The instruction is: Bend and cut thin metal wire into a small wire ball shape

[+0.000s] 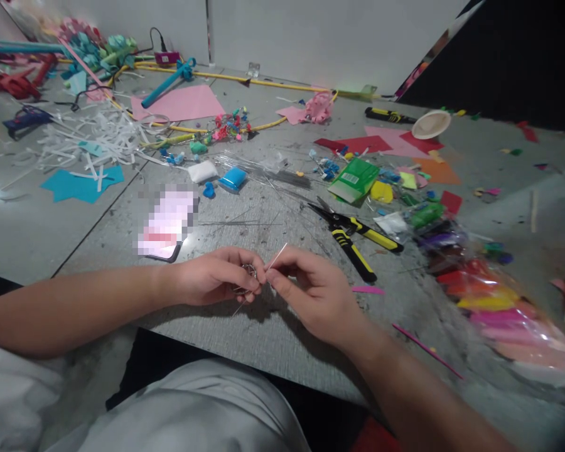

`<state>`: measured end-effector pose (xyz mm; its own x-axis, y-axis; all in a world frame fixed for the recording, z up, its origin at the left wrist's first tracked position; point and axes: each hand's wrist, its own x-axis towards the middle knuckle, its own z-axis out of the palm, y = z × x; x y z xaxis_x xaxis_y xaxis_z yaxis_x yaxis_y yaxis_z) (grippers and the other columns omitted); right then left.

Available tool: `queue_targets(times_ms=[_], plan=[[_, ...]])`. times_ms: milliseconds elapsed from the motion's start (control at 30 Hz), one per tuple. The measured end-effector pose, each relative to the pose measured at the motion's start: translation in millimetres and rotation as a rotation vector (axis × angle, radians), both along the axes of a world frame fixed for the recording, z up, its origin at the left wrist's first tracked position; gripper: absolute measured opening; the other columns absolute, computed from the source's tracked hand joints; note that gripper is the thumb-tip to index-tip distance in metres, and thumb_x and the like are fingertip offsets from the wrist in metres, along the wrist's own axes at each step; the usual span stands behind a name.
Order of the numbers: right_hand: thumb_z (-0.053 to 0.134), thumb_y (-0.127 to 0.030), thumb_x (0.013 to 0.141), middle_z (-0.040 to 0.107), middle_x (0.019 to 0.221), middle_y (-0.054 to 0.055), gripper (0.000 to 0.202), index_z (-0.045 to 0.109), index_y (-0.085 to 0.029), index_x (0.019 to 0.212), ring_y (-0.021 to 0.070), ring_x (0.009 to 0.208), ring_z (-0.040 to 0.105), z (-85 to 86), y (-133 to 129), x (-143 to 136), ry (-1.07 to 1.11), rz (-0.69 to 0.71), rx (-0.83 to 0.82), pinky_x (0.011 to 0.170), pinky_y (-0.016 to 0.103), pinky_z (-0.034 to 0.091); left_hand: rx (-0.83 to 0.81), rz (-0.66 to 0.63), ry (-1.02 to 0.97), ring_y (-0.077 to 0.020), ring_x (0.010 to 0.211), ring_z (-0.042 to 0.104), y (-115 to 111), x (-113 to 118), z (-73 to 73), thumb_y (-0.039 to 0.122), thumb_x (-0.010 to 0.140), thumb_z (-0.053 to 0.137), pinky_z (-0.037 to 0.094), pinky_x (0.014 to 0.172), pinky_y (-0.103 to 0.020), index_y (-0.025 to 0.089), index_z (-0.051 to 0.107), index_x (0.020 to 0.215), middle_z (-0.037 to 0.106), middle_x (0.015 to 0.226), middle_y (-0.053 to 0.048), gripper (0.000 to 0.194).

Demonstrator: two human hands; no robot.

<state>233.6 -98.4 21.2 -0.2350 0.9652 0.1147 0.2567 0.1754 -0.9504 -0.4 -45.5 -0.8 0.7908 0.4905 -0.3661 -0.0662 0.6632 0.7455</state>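
Observation:
Near the front edge of the table, my left hand (226, 275) is closed around a small bundle of bent, thin wire (249, 271), partly hidden by the fingers. My right hand (311, 289) meets it fingertip to fingertip and pinches a thin, straight wire (279, 254) that slants up between thumb and forefinger. Whether this wire joins the bundle I cannot tell. Beyond the hands lie several loose wires (240, 223). Black-and-yellow pliers (353, 235) rest with handles apart to the right, and a phone (168, 223) lies left of the hands.
White paper strips (98, 135) and a blue paper piece (82, 183) lie at the left. White (202, 171) and blue clay packets (233, 179) sit ahead, with a green packet (355, 180) further right. Colourful bagged clay (503, 307) covers the right side. A wall (301, 37) bounds the back.

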Motion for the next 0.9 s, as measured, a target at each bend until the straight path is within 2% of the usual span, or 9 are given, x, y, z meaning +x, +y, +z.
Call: queue_targets(times_ms=[200, 433, 633, 733, 900], plan=[[0.104, -0.029, 0.092, 0.086, 0.083, -0.002, 0.016, 0.090, -0.037, 0.090, 0.0271, 0.076, 0.079, -1.6, -1.2, -0.8, 0.015, -0.007, 0.024, 0.086, 0.047, 0.073, -0.020, 0.007, -0.017, -0.0129, 0.063, 0.063, -0.3, 0.3, -0.1, 0.035, 0.071, 0.116, 0.042, 0.063, -0.027, 0.018, 0.083, 0.082, 0.072, 0.069, -0.001, 0.038], [0.089, -0.029, 0.106, 0.087, 0.082, -0.002, 0.012, 0.086, -0.030, 0.094, 0.0208, 0.072, 0.080, -4.3, -1.0, -1.3, -0.026, 0.009, 0.149, 0.070, 0.033, 0.065, -0.039, 0.010, -0.058, -0.0124, 0.064, 0.067, 1.4, -2.0, -2.4, 0.027, 0.074, 0.112, 0.046, 0.063, -0.024, 0.019, 0.086, 0.086, 0.075, 0.071, 0.001, 0.029], [0.087, -0.024, 0.107, 0.090, 0.087, -0.002, 0.012, 0.086, -0.030, 0.097, 0.0193, 0.075, 0.085, -8.1, -1.3, -2.0, -0.035, 0.005, 0.238, 0.071, 0.030, 0.066, -0.027, 0.032, -0.044, -0.0120, 0.064, 0.067, 0.4, -1.5, -1.4, 0.030, 0.074, 0.113, 0.048, 0.064, -0.023, 0.018, 0.084, 0.085, 0.075, 0.071, 0.001, 0.034], [0.087, -0.021, 0.106, 0.092, 0.090, -0.002, 0.010, 0.086, -0.030, 0.101, 0.0196, 0.079, 0.087, -10.2, -1.1, -3.1, -0.022, -0.009, 0.263, 0.073, 0.029, 0.068, -0.032, 0.075, -0.039, -0.0113, 0.065, 0.067, 0.8, -1.6, -0.1, 0.031, 0.073, 0.114, 0.051, 0.067, -0.022, 0.018, 0.082, 0.084, 0.077, 0.072, 0.001, 0.036], [0.085, -0.021, 0.105, 0.090, 0.088, -0.003, 0.011, 0.085, -0.031, 0.100, 0.0196, 0.077, 0.086, -11.4, -0.2, -2.5, -0.024, -0.041, 0.284, 0.072, 0.030, 0.069, -0.039, 0.223, -0.046, -0.0102, 0.064, 0.069, 4.3, -1.9, 4.4, 0.027, 0.069, 0.114, 0.053, 0.064, -0.020, 0.017, 0.081, 0.081, 0.078, 0.074, 0.000, 0.036]])
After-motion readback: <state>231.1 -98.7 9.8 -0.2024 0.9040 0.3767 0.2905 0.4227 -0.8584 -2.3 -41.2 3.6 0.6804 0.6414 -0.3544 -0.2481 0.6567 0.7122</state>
